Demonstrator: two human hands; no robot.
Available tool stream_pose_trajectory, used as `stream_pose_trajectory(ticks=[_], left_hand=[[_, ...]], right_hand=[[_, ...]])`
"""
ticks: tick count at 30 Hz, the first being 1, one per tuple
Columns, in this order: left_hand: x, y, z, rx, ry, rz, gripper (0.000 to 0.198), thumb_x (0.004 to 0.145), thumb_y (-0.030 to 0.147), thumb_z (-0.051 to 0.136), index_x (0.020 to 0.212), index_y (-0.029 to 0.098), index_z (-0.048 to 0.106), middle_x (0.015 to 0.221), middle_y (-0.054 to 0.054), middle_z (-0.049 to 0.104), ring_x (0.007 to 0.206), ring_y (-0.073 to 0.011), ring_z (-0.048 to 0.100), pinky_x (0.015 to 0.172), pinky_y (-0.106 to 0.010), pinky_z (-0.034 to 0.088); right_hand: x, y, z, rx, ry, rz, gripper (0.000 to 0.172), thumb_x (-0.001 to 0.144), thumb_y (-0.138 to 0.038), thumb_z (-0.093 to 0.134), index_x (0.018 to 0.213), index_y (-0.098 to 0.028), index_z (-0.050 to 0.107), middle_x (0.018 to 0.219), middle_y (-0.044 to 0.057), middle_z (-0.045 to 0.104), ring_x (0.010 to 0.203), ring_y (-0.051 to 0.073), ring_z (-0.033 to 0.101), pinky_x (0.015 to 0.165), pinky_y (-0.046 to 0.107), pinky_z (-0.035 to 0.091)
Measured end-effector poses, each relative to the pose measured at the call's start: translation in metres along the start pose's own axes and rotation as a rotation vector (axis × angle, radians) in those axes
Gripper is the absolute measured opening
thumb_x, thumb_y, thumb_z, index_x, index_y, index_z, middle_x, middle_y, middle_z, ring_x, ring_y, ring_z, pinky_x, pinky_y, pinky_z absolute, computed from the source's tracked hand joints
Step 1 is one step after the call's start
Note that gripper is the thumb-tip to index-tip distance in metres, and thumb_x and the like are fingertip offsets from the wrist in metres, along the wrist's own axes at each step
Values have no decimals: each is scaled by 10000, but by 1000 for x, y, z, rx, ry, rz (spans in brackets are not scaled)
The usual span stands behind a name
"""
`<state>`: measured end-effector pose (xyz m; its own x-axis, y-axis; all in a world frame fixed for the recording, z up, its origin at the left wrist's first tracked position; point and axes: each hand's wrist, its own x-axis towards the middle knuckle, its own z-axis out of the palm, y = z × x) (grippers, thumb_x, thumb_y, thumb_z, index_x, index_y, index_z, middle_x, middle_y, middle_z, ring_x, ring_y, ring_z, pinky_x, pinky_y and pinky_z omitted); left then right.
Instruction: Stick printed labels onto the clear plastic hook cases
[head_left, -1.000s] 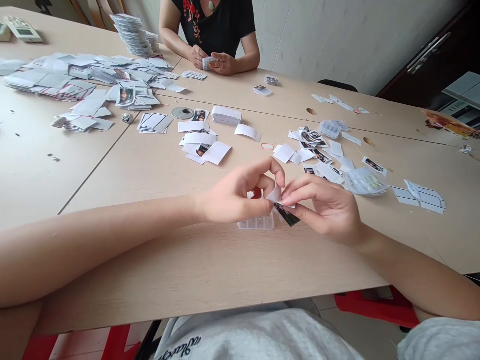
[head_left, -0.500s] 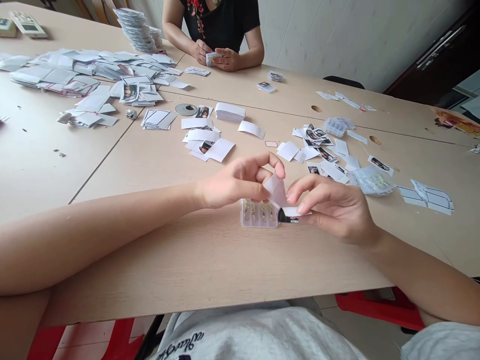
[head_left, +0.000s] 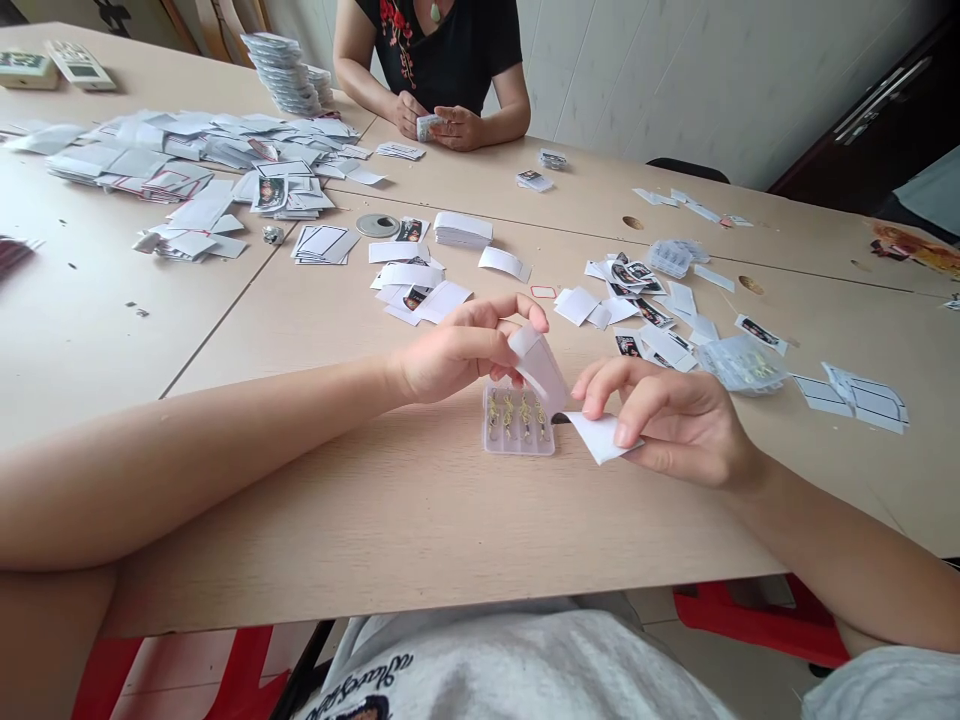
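Paper (head_left: pixel 598 434) white, thin, bent.

A grey shirt (head_left: pixel 555 668) bears dark cursive lettering (head_left: pixel 366 682).

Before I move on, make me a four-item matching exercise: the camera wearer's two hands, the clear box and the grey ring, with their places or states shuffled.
Column one:
1. Left hand
2. Right hand
3. Box
4. Ring

Column two:
A. On the table, with small yellowish pieces inside
B. Flat, round and grey
C. Holding the raised end of a pale strip
D. Holding a white flap to the right of the box

Pairs: 1-C; 2-D; 3-A; 4-B
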<state>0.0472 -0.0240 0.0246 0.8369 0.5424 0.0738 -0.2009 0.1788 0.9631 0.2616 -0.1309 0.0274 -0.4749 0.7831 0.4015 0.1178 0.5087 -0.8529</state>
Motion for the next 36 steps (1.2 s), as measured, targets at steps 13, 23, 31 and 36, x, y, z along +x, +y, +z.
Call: stream_pose_trajectory(ticks=[13,23,31,36], left_hand=[[17,29,-72,73,979,230,394,776,265,650,1084,275,404,745,35,546,692,-102,556,662,-275,427],[-6,11,16,781,270,29,356,680,449,711,782,181,499,696,7,508,602,-99,442,511,-235,330],[-17,7,24,1167,76,182,167,835,309,535,762,166,579,696,-18,606,650,-120,533,598,-253,388],[-17,7,18,1115,100,169,185,854,321,516,790,169,598,708,-16,636,636,-112,550,597,-246,388]], right_hand=[[4,14,4,98,366,217,304,748,-199,691,1011,-275,560,884,11,550,737,133,575,603,267,499],[15,23,23,109,204,356,599,735,-146,663,1260,-278,408,917,13,557,769,123,590,690,276,511],[13,16,30,-46,122,315,645,754,-136,631,1311,-295,348,978,25,633,776,121,591,788,308,503],[13,20,22,-79,238,344,539,751,-266,678,1232,-249,435,1048,62,635,778,135,595,710,290,503]])
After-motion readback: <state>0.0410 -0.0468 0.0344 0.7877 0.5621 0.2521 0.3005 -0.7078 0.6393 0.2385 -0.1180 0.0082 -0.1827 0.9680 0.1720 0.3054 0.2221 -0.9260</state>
